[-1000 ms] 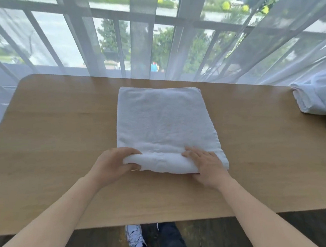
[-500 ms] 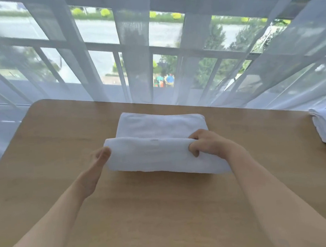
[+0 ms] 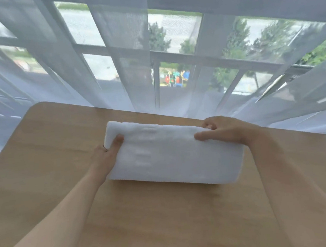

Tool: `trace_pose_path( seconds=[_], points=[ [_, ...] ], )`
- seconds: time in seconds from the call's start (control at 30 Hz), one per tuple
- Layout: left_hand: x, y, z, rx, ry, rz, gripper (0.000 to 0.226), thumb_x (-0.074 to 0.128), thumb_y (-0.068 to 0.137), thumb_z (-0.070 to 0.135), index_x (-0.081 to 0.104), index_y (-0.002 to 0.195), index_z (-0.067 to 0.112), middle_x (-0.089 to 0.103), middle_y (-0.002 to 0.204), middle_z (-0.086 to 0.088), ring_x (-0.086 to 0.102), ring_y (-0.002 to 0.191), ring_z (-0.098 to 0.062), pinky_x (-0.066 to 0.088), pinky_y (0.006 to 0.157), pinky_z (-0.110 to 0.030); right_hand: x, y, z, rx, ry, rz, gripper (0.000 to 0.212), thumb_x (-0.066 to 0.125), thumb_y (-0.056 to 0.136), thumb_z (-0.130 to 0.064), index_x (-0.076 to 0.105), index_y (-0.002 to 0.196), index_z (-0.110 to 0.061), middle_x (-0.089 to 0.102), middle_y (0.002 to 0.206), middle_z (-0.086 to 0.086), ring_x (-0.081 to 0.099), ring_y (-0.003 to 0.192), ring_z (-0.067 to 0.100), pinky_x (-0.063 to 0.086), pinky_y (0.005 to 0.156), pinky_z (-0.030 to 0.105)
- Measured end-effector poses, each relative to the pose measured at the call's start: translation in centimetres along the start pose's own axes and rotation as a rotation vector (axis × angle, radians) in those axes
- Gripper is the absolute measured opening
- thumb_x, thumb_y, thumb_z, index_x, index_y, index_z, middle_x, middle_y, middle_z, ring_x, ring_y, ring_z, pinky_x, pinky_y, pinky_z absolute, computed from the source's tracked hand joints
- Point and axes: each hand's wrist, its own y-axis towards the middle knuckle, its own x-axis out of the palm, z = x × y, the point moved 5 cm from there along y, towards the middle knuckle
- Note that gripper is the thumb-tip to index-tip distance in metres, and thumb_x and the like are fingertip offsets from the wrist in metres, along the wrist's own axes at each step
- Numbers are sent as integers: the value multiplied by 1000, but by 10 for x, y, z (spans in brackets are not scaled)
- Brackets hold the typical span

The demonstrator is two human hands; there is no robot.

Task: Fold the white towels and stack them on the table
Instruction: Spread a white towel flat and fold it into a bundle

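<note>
Your left hand (image 3: 107,157) grips the folded white towel (image 3: 172,154) at its left end, thumb on top; your right hand (image 3: 226,131) pinches its far right corner. It lies mid-table (image 3: 52,152).

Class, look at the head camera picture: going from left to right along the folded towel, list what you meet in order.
left hand → folded white towel → right hand, all on the wooden table.
</note>
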Motion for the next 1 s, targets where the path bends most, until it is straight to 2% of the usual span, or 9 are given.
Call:
trace_pose_path(
  seconds=[0.13,0.27,0.47,0.63,0.73,0.8,0.87,0.93,1.0],
  points=[
    [9,22,4,-18,58,50,80,56,55,94,50,62,15,51,63,1,51,59,-22,38,59,-35,2,26,21,144,-278,170,67,42,82,-83,52,103,-20,59,104,2,54,94,24,38,73,36],
    [15,35,4,-12,222,113,85,45,57,96,63,70,14,66,71,-3,62,70,-26,44,62,-37,23,55,25,131,-217,322,71,48,83,-78,55,116,-16,61,115,8,55,108,31,36,77,37],
    [22,44,9,24,342,195,82,40,58,97,62,66,19,64,65,1,59,64,-18,34,53,-33,37,63,47,71,4,598,60,54,79,-79,53,71,-20,60,75,-2,57,83,26,34,68,35],
    [26,52,10,-8,439,176,79,44,67,95,62,76,18,62,74,1,59,77,-29,36,60,-37,37,69,54,151,142,514,59,58,78,-77,56,95,-21,60,97,-3,55,99,25,42,83,37],
    [24,42,14,-19,485,227,72,49,76,87,53,102,20,63,92,3,60,97,-33,39,72,-40,37,60,45,299,-71,522,63,45,90,-70,50,122,-17,51,124,4,47,120,30,35,97,44],
    [23,32,27,122,550,378,69,58,85,70,43,131,21,63,121,-5,56,116,-34,38,93,-47,48,51,19,267,-229,615,58,31,99,-59,44,136,-17,46,140,6,32,137,32,21,106,50],
    [38,13,52,437,470,433,55,63,93,42,42,140,20,56,135,-5,49,126,-32,31,105,-47,75,40,-20,69,-199,647,60,18,100,-56,37,145,-21,37,152,3,16,147,29,6,111,52],
    [74,-8,71,687,392,214,45,59,95,28,50,139,22,59,136,2,52,127,-25,30,109,-39,103,38,-47,-94,-237,534,61,8,97,-56,26,151,-33,25,161,-2,10,150,24,0,116,52],
    [112,-21,75,829,602,-41,45,51,100,28,50,145,24,56,144,3,47,137,-22,24,114,-31,114,43,-48,-109,-291,466,58,9,98,-52,15,154,-39,14,166,-3,5,153,20,-2,120,50]
  ],
)
